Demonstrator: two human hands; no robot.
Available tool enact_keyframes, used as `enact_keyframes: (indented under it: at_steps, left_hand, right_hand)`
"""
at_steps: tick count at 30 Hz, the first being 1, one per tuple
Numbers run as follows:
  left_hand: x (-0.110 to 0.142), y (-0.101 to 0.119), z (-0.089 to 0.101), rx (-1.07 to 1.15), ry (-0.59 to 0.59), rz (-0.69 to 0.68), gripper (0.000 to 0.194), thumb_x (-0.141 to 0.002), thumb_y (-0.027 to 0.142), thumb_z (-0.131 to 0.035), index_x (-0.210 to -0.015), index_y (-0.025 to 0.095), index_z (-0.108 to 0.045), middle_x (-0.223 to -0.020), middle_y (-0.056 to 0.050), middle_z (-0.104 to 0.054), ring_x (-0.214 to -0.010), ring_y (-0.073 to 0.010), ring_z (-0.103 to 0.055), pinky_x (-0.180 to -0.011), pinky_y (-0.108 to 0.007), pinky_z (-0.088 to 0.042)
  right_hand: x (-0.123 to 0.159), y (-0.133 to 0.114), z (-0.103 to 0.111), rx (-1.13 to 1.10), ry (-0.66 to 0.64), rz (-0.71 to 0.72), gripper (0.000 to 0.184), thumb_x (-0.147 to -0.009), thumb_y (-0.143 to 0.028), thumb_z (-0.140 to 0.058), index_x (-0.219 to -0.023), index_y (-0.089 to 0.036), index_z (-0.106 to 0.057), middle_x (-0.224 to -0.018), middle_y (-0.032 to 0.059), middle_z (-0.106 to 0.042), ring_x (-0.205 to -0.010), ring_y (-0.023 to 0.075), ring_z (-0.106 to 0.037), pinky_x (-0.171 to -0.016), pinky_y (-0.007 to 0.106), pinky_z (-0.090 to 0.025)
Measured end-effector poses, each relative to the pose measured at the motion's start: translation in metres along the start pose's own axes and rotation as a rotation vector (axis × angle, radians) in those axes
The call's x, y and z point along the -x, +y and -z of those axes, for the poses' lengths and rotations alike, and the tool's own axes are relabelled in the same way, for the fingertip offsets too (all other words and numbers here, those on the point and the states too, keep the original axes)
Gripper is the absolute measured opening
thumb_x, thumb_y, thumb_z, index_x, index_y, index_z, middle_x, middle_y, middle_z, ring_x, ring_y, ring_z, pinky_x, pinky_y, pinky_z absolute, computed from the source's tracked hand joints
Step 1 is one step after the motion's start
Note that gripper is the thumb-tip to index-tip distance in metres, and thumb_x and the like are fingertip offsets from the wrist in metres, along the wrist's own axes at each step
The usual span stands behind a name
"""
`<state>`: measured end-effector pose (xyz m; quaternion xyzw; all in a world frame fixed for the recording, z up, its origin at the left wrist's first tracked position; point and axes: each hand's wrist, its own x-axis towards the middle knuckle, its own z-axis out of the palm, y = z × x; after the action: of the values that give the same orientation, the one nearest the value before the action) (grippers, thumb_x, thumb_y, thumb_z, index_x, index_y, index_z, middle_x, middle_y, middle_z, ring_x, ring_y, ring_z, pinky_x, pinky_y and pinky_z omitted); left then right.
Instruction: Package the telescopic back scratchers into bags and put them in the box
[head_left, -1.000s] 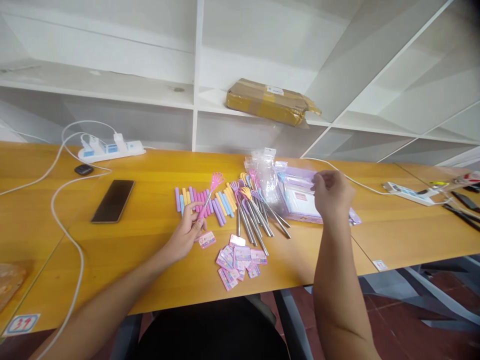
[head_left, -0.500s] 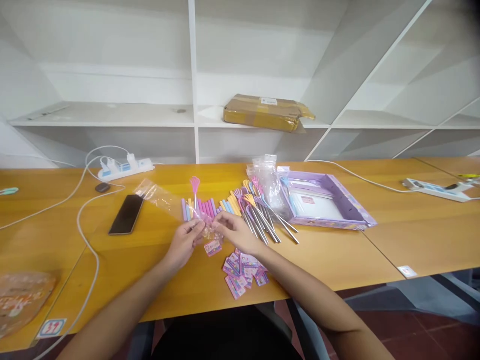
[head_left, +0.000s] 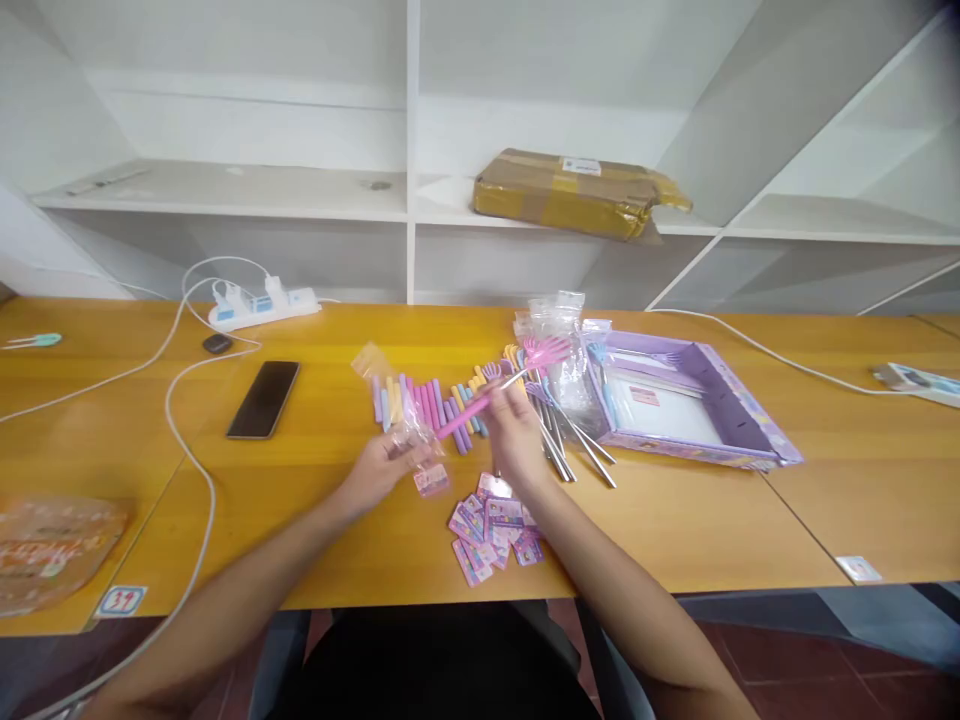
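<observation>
My left hand [head_left: 384,470] is closed on a clear plastic bag [head_left: 409,415]. My right hand [head_left: 516,428] grips a pink back scratcher [head_left: 466,412] by its rod; its pink claw head points up to the right and its handle end meets the bag's mouth. Whether the tip is inside the bag I cannot tell. Behind my hands lie pink, purple, yellow and blue handle tubes [head_left: 427,403] in a row. Metal-rod scratchers [head_left: 559,440] with coloured claw heads are heaped right of my right hand. One printed card [head_left: 431,480] lies by my left hand, and a pile of cards [head_left: 487,530] lies nearer me.
A purple open box [head_left: 750,425] stands at the right, with clear bags [head_left: 559,330] against its left side. A phone [head_left: 262,400], a power strip [head_left: 266,308] and white cables are on the left. A taped carton [head_left: 562,190] rests on the shelf above.
My right hand has moved right and now holds the pink back scratcher at a slant by the bag's mouth. Before, both hands were together at the bag. The view has shifted slightly.
</observation>
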<state>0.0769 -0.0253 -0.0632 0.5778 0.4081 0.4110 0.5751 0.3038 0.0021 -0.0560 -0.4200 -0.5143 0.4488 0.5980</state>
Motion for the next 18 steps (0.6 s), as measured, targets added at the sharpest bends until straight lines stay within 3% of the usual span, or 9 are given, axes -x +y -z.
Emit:
enact_keyframes:
  at_steps: [1, 3, 7, 9, 13, 18]
  left_hand:
    - [-0.003, 0.001, 0.005, 0.056, 0.096, -0.017, 0.039, -0.088, 0.056, -0.079, -0.084, 0.017, -0.079, -0.098, -0.009, -0.077, -0.092, -0.0228, -0.07, -0.087, -0.035, -0.055]
    - [-0.009, 0.002, 0.017, 0.163, 0.278, -0.042, 0.039, -0.088, 0.055, -0.08, -0.087, 0.016, -0.078, -0.097, -0.01, -0.078, -0.09, -0.0219, -0.071, -0.09, -0.037, -0.057]
    - [-0.019, 0.004, 0.031, 0.275, 0.523, -0.098, 0.041, -0.083, 0.054, -0.085, -0.089, 0.015, -0.077, -0.09, -0.007, -0.077, -0.08, -0.019, -0.071, -0.083, -0.036, -0.059]
    - [-0.021, 0.003, 0.034, 0.281, 0.556, -0.125, 0.04, -0.082, 0.053, -0.086, -0.088, 0.015, -0.077, -0.089, -0.006, -0.077, -0.08, -0.0182, -0.072, -0.082, -0.034, -0.06]
    - [-0.022, 0.0, 0.035, 0.292, 0.557, -0.115, 0.038, -0.081, 0.051, -0.088, -0.089, 0.014, -0.077, -0.089, -0.006, -0.078, -0.083, -0.0191, -0.074, -0.082, -0.033, -0.06]
    - [-0.021, 0.003, 0.029, 0.312, 0.514, -0.073, 0.039, -0.079, 0.049, -0.09, -0.089, 0.014, -0.079, -0.092, -0.009, -0.08, -0.084, -0.0228, -0.076, -0.082, -0.039, -0.063]
  right_hand:
    - [-0.002, -0.005, 0.012, 0.059, 0.044, 0.061, 0.031, -0.104, -0.057, -0.053, -0.103, -0.028, -0.063, -0.091, 0.0026, -0.068, -0.085, 0.0217, -0.069, -0.081, 0.037, -0.058]
    - [-0.004, -0.014, 0.032, 0.297, -0.02, 0.184, 0.031, -0.104, -0.056, -0.054, -0.104, -0.027, -0.065, -0.092, 0.0047, -0.072, -0.084, 0.0236, -0.071, -0.078, 0.038, -0.058]
    - [0.003, -0.018, 0.039, 0.697, -0.416, 0.336, 0.031, -0.108, -0.048, -0.051, -0.117, -0.027, -0.072, -0.101, 0.008, -0.077, -0.091, 0.0252, -0.074, -0.083, 0.039, -0.058]
    - [0.009, -0.014, 0.029, 0.814, -0.519, 0.358, 0.033, -0.111, -0.043, -0.046, -0.127, -0.027, -0.07, -0.105, 0.0085, -0.077, -0.09, 0.0233, -0.074, -0.081, 0.036, -0.057]
    - [0.014, -0.007, 0.016, 1.023, -0.499, 0.34, 0.035, -0.113, -0.039, -0.041, -0.133, -0.026, -0.068, -0.109, 0.009, -0.075, -0.089, 0.0223, -0.074, -0.075, 0.033, -0.055]
    - [0.01, -0.005, 0.02, 0.986, -0.487, 0.325, 0.033, -0.113, -0.036, -0.043, -0.133, -0.027, -0.068, -0.111, 0.008, -0.075, -0.096, 0.0229, -0.074, -0.082, 0.034, -0.056]
